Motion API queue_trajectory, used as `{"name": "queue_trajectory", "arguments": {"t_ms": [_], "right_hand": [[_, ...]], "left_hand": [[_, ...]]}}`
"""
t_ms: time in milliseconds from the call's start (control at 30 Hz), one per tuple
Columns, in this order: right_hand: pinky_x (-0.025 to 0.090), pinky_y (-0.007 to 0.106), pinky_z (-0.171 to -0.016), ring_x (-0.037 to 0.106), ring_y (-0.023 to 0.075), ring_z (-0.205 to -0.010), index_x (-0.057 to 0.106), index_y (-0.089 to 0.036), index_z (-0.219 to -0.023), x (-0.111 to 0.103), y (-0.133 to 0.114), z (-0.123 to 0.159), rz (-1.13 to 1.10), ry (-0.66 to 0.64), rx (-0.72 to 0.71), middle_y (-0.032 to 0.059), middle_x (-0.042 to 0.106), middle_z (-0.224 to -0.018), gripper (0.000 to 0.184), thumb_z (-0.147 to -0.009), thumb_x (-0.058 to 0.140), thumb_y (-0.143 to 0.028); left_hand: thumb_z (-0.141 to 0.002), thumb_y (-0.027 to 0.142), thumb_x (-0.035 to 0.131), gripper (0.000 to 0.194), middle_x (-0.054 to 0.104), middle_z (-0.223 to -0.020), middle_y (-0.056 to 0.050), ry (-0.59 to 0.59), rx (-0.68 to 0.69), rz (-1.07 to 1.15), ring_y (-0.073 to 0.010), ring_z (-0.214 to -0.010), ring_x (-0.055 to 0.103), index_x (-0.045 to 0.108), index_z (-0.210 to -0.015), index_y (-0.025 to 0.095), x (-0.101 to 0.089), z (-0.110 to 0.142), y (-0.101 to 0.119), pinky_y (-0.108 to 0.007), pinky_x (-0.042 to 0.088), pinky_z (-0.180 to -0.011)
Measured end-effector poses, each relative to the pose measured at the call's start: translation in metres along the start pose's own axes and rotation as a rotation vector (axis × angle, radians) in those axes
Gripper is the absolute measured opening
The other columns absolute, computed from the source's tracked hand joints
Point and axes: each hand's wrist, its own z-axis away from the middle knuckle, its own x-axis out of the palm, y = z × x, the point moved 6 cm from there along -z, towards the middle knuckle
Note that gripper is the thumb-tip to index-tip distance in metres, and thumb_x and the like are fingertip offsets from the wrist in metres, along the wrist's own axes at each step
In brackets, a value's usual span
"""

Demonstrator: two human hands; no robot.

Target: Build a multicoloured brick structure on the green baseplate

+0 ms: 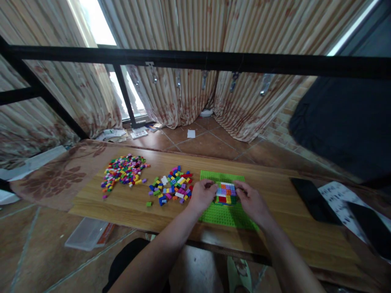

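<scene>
A low, many-coloured block of toy bricks (225, 193) sits on the green baseplate (222, 217). Purple, orange, white, red, yellow and green show on its top and front. My left hand (201, 197) has its fingers closed at the block's left side. On the opposite side my right hand (251, 200) is closed, with thumb and fingertips at the block's right edge. Whether a small brick is pinched under either hand's fingers is hidden. Left of the baseplate lies a loose pile of larger bricks (174, 186), close to my left forearm.
A second heap of small bricks (124, 171) lies farther left on the wooden table (275, 191). A dark tablet (314, 200), a printed sheet (339, 201) and a phone (371, 228) are at the right. A black rail (195, 60) crosses beyond the table. A clear plastic box (86, 233) is on the floor.
</scene>
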Motion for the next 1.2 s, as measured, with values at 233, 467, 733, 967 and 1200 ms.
{"name": "queue_trajectory", "arguments": {"t_ms": [233, 467, 733, 967, 1200], "right_hand": [[0.055, 0.038, -0.071, 0.068, 0.0211, -0.077, 0.061, -0.020, -0.115, -0.005, 0.018, -0.004, -0.074, 0.025, 0.087, 0.0099, 0.073, -0.098, 0.034, -0.086, 0.044, -0.028], [0.055, 0.038, -0.073, 0.068, 0.0202, -0.077, 0.061, -0.018, -0.115, -0.002, 0.017, -0.001, -0.113, 0.008, 0.120, 0.0108, 0.072, -0.101, 0.036, -0.085, 0.043, -0.025], [0.049, 0.043, -0.091, 0.066, 0.0220, -0.096, 0.064, -0.020, -0.110, 0.003, 0.007, 0.003, -0.073, 0.009, 0.035, 0.0083, 0.071, -0.104, 0.034, -0.082, 0.046, -0.020], [0.050, 0.044, -0.089, 0.066, 0.0231, -0.096, 0.063, -0.017, -0.112, 0.003, 0.006, 0.003, -0.056, -0.026, 0.058, 0.0114, 0.071, -0.104, 0.036, -0.082, 0.043, -0.021], [0.052, 0.043, -0.085, 0.068, 0.0222, -0.088, 0.062, -0.016, -0.113, -0.002, 0.008, 0.000, -0.122, -0.021, 0.119, 0.0120, 0.071, -0.104, 0.036, -0.082, 0.044, -0.021]], "left_hand": [[-0.081, 0.029, 0.056, 0.017, 0.060, -0.059, 0.002, 0.009, 0.046, -0.062, -0.0090, -0.049, 0.055, 0.064, -0.078, 0.015, -0.005, -0.001, 0.006, -0.019, 0.044, -0.048], [-0.071, 0.030, 0.069, 0.025, 0.066, -0.066, -0.003, 0.037, 0.172, -0.236, -0.0125, -0.060, 0.058, 0.068, -0.088, 0.011, -0.002, -0.007, 0.000, -0.021, 0.043, -0.052], [-0.068, 0.025, 0.071, 0.024, 0.064, -0.063, 0.000, 0.060, 0.137, -0.197, -0.0110, -0.057, 0.057, 0.068, -0.087, 0.011, 0.002, -0.011, -0.003, -0.020, 0.041, -0.052], [-0.068, 0.027, 0.072, 0.026, 0.064, -0.063, 0.000, 0.085, 0.140, -0.212, -0.0111, -0.056, 0.056, 0.068, -0.089, 0.012, 0.002, -0.009, -0.005, -0.020, 0.041, -0.051], [-0.078, 0.036, 0.061, 0.023, 0.063, -0.062, -0.001, 0.031, 0.200, -0.214, -0.0113, -0.058, 0.056, 0.067, -0.081, 0.013, -0.003, -0.005, 0.008, -0.020, 0.042, -0.052]]}}
